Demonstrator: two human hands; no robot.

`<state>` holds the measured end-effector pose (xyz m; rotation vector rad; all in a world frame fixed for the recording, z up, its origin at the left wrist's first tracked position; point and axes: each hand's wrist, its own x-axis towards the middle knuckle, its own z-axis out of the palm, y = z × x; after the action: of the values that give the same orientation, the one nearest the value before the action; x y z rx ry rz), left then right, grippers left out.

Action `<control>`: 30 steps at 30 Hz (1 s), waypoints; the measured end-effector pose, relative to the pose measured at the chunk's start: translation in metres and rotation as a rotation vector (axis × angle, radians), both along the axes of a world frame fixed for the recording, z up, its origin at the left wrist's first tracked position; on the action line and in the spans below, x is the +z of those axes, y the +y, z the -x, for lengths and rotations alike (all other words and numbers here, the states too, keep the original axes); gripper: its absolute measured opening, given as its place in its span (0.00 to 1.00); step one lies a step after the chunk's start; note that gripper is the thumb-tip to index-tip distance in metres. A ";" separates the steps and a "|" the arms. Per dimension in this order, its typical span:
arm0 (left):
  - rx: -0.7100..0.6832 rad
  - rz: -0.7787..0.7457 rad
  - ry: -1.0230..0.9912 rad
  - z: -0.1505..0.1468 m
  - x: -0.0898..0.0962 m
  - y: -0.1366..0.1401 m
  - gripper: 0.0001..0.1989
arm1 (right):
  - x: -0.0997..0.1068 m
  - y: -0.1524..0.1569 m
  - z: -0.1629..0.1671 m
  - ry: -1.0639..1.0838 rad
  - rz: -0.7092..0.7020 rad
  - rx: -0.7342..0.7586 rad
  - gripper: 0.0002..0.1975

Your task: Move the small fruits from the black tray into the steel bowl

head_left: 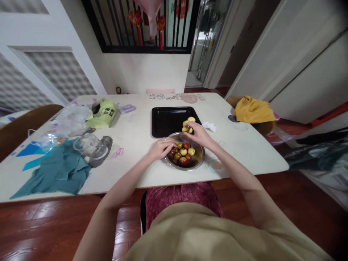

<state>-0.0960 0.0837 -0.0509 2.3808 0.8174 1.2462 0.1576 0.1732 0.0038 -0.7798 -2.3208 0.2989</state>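
The white bench is the largest thing here, and some drawings are on its top: outlines of small figures near the far edge and a pink scribble on the left part. At its near left lies a crumpled teal cloth. In the middle is a black rectangular tray, shallow, with rounded corners. Just before it, on the person's side, stands a round metal bowl with a shiny rim. Farther left is a light green packet, on which dark Chinese characters are printed; they are too small and blurred for me to read surely.

The left hand is at the left side of the bowl, its fingers bent over the rim, near a dark fruit. The right hand is bent at the near right corner of the tray, touching light fruits there. Whether the grip of either hand is closed on a fruit, I cannot tell.

The smallest are the fruits, round, smooth and glossy. In the bowl, some are deep reddish brown, others yellow-green, several with mixed colour; those at the tray corner are pale yellow-green.
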 end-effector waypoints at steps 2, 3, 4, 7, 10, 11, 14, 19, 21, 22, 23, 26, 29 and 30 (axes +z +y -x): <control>0.001 -0.001 0.001 0.000 0.000 0.000 0.22 | 0.000 -0.024 -0.015 -0.020 0.022 0.026 0.09; 0.003 -0.007 0.004 0.000 0.000 0.000 0.22 | 0.000 -0.035 -0.022 -0.046 0.033 0.034 0.09; 0.003 -0.015 0.005 0.000 0.000 0.000 0.22 | 0.000 -0.044 -0.028 -0.078 0.047 0.042 0.09; -0.005 -0.027 0.003 0.000 0.001 0.000 0.22 | 0.001 -0.066 -0.043 -0.172 0.088 0.070 0.10; -0.010 -0.008 -0.008 0.000 0.002 -0.001 0.22 | 0.002 -0.079 -0.048 -0.245 0.122 0.099 0.12; -0.007 0.001 -0.010 0.000 0.002 -0.001 0.22 | 0.002 -0.081 -0.049 -0.266 0.133 0.104 0.13; 0.004 0.022 -0.009 0.001 0.003 -0.001 0.24 | 0.000 -0.083 -0.046 -0.298 0.166 0.104 0.16; 0.001 0.021 -0.016 0.001 0.004 -0.001 0.25 | -0.005 -0.083 -0.043 -0.293 0.195 0.060 0.17; 0.002 0.010 -0.013 0.001 0.004 -0.001 0.24 | -0.005 -0.085 -0.042 -0.299 0.195 0.037 0.18; 0.003 0.004 -0.009 0.001 0.004 -0.001 0.24 | -0.004 -0.086 -0.042 -0.307 0.195 0.021 0.18; 0.004 -0.001 -0.003 0.001 0.003 -0.001 0.24 | -0.004 -0.088 -0.042 -0.316 0.196 0.004 0.18; 0.005 -0.009 0.009 0.002 0.003 -0.001 0.23 | -0.003 -0.092 -0.042 -0.328 0.193 -0.050 0.19; 0.005 -0.016 0.012 0.002 0.003 -0.001 0.23 | -0.006 -0.093 -0.041 -0.311 0.164 -0.097 0.18; 0.007 -0.017 0.013 0.002 0.003 -0.001 0.23 | -0.008 -0.092 -0.041 -0.307 0.154 -0.108 0.18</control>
<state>-0.0976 0.0826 -0.0483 2.4039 0.8230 1.2466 0.1985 0.0813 -0.0043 -1.0882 -2.5501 0.3323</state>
